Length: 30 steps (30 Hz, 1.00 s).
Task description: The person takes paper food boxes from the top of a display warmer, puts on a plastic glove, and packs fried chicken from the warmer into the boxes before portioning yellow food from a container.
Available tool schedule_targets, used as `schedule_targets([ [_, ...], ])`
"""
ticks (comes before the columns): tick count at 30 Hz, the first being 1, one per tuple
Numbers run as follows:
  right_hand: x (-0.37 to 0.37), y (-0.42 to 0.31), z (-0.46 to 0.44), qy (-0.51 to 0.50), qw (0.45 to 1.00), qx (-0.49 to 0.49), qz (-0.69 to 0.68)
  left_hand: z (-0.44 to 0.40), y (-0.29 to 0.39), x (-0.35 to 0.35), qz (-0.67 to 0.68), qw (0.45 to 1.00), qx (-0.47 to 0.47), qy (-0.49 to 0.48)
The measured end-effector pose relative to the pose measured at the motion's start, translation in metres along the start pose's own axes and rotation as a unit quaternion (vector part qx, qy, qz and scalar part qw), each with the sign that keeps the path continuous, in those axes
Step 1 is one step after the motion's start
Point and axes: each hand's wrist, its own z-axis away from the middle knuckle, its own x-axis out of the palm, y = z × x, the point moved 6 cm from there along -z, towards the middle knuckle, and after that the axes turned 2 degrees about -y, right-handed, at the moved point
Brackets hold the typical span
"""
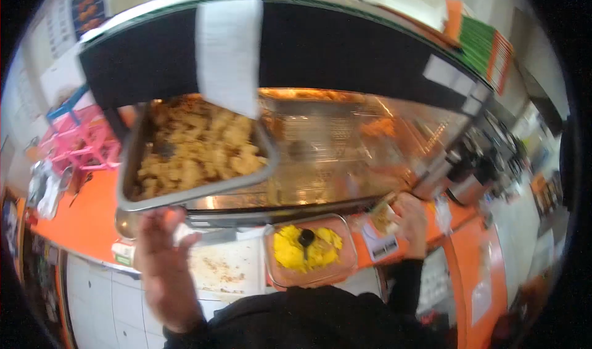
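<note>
My left hand (165,272) is raised just below the front rim of a deep metal tray (200,196), its thumb apart from the blurred fingers and nothing visible in it. Golden fried pieces (200,148) fill that tray, which sits tilted at the left of the heated display case. On the right, my right hand (412,224) curls at the side of a small bag of food (385,218), over a white scale (380,245). Blur hides exactly how the fingers meet the bag. Between my hands stands a clear-walled tub (354,259) of yellow food (290,250) with a black-knobbed utensil (306,238) in it.
A crumb-strewn white board (225,269) lies left of the tub. The glass case (320,145) spans the back of the orange counter (86,225). Pink baskets (80,142) stand far left, metal canisters (465,185) at right. A paper sheet (228,53) hangs over the case.
</note>
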Motion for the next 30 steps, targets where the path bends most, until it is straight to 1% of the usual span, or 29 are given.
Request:
schedule_targets([
  [2, 0.053, -0.061, 0.018, -0.103, 0.994, -0.038, -0.019, -0.004, 0.003, 0.004, -0.02, 0.999, -0.019, 0.042],
  [3, 0.082, -0.087, 0.023, -0.167, 0.985, -0.031, -0.025, -0.005, 0.002, 0.005, -0.01, 0.997, -0.048, 0.058],
  [4, 0.119, -0.119, 0.039, -0.246, 0.963, -0.109, 0.02, -0.006, 0.001, 0.005, 0.005, 0.994, -0.08, 0.071],
  [5, 0.157, -0.147, 0.061, -0.314, 0.928, -0.19, 0.066, -0.006, 0.001, 0.005, 0.017, 0.995, -0.084, 0.049],
  [6, 0.193, -0.177, 0.08, -0.381, 0.855, -0.305, 0.174, -0.007, 0.0, 0.006, 0.031, 0.995, -0.093, 0.025],
  [8, 0.261, -0.212, 0.111, -0.473, 0.698, -0.458, 0.281, -0.006, 0.001, 0.005, 0.045, 0.992, -0.12, 0.01],
  [10, 0.324, -0.219, 0.131, -0.532, 0.613, -0.524, 0.259, -0.002, 0.001, 0.001, 0.055, 0.989, -0.138, -0.006],
  [12, 0.381, -0.2, 0.127, -0.568, 0.562, -0.508, 0.322, 0.001, 0.001, -0.004, 0.066, 0.988, -0.14, -0.016],
  [14, 0.423, -0.185, 0.119, -0.606, 0.52, -0.403, 0.446, 0.002, 0.003, -0.009, 0.072, 0.987, -0.14, -0.027],
  [16, 0.454, -0.175, 0.116, -0.649, 0.483, -0.272, 0.521, 0.001, 0.007, -0.015, 0.07, 0.988, -0.135, -0.036],
  [19, 0.489, -0.155, 0.119, -0.73, 0.399, -0.266, 0.487, 0.001, 0.01, -0.025, 0.06, 0.987, -0.14, -0.042],
  [22, 0.503, -0.131, 0.119, -0.734, 0.297, -0.283, 0.541, 0.001, 0.015, -0.029, 0.06, 0.986, -0.143, -0.055],
  [23, 0.504, -0.126, 0.119, -0.717, 0.316, -0.314, 0.536, 0.002, 0.015, -0.032, 0.061, 0.986, -0.142, -0.06],
  [26, 0.506, -0.124, 0.123, -0.699, 0.33, -0.288, 0.565, 0.001, 0.014, -0.039, 0.067, 0.986, -0.134, -0.077],
  [27, 0.502, -0.131, 0.127, -0.663, 0.347, -0.318, 0.581, 0.001, 0.014, -0.04, 0.069, 0.985, -0.132, -0.082],
  [30, 0.502, -0.121, 0.129, -0.634, 0.39, -0.308, 0.593, 0.003, 0.013, -0.043, 0.076, 0.983, -0.134, -0.099],
])
